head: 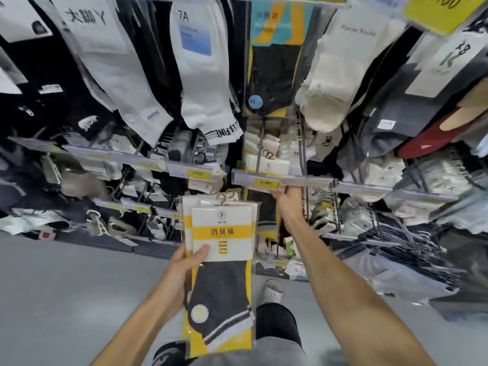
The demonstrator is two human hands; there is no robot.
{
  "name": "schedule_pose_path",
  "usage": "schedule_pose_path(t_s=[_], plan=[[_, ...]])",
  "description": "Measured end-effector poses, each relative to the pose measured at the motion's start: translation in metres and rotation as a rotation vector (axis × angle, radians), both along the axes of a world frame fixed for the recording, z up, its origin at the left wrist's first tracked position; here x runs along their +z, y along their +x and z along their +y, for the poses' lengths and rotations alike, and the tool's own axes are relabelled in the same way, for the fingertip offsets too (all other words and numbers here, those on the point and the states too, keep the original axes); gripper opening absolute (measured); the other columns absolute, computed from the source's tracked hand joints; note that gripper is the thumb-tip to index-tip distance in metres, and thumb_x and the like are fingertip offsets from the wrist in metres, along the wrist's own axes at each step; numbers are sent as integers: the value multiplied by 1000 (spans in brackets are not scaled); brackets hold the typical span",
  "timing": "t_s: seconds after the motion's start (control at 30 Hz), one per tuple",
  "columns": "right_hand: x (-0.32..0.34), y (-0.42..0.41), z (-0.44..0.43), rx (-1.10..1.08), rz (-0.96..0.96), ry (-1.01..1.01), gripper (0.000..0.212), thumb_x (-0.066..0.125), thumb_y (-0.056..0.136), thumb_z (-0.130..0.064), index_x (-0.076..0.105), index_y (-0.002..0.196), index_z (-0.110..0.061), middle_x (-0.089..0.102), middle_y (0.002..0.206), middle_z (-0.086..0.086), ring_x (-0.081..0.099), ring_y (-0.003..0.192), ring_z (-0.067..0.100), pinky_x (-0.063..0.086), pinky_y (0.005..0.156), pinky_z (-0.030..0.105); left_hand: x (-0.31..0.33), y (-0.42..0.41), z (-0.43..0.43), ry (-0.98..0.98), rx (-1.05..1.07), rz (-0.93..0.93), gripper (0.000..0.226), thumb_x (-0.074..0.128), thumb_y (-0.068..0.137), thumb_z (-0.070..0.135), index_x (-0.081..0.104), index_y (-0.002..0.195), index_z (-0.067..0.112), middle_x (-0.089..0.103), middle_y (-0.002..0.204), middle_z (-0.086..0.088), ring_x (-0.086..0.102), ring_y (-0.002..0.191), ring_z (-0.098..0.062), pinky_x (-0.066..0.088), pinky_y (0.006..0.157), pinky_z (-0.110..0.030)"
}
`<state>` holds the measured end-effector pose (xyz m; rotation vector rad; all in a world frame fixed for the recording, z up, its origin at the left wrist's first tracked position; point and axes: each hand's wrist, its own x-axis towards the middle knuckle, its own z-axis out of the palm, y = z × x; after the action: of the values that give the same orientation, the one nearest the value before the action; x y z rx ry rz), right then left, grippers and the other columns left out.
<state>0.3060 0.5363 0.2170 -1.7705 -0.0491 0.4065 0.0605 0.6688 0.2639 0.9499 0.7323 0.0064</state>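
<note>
My left hand (184, 262) grips a small stack of packaged sock pairs (221, 260): white cards with a yellow band, dark grey socks with yellow and white stripes, gold hooks on top. The thumb presses on the front card. My right hand (286, 198) reaches up to the display rail (303, 180) just right of the yellow 3.80 price tag (266, 183). Its fingers are hidden behind the rail, so what they touch is unclear. More packs of the same socks (264, 162) hang on a peg above that rail.
Racks of hanging socks fill the wall: white pairs (208, 75), cream pairs (332, 83), black and grey ones at both sides. Price rails (169, 165) run across. Grey floor (66, 286) lies at lower left. My sandalled foot (273, 290) stands below the shelf.
</note>
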Motion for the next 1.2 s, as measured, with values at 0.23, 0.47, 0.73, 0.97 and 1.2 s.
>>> schedule_pose_path(t_s=[0.23,0.47,0.73,0.97,1.2], plan=[[-9,24,17,48,-103,-42,28,31,105,-1,54,121,-4,73,88,3,69,81,14,54,88,33,4,13,2,-29,-24,13,51,81,70,30,71,116,12,73,115,-14,72,102,-29,60,70,-30],[-24,43,24,159,-128,-88,23,42,103,-21,53,84,-27,66,59,-14,61,56,1,50,63,26,6,23,4,-73,-60,-21,48,81,70,35,73,115,18,71,122,-14,69,110,-31,59,77,-32],[-2,21,15,257,-133,-100,45,64,86,4,47,124,-12,53,106,-2,55,97,-5,49,78,8,5,32,3,-66,-62,-46,47,82,70,37,74,113,21,71,121,-12,70,109,-28,59,77,-30],[16,-92,-36,113,69,232,28,49,100,-38,67,117,-24,73,105,-2,68,94,12,58,81,30,-2,33,-1,-2,-47,-43,47,86,66,40,74,109,26,73,119,-9,70,109,-26,59,79,-30],[38,-108,-46,147,34,276,32,65,91,-3,62,114,-26,75,106,-10,70,100,9,57,78,22,-2,43,-17,-65,-57,-63,62,80,71,46,67,123,13,73,118,-11,70,107,-25,59,76,-30]])
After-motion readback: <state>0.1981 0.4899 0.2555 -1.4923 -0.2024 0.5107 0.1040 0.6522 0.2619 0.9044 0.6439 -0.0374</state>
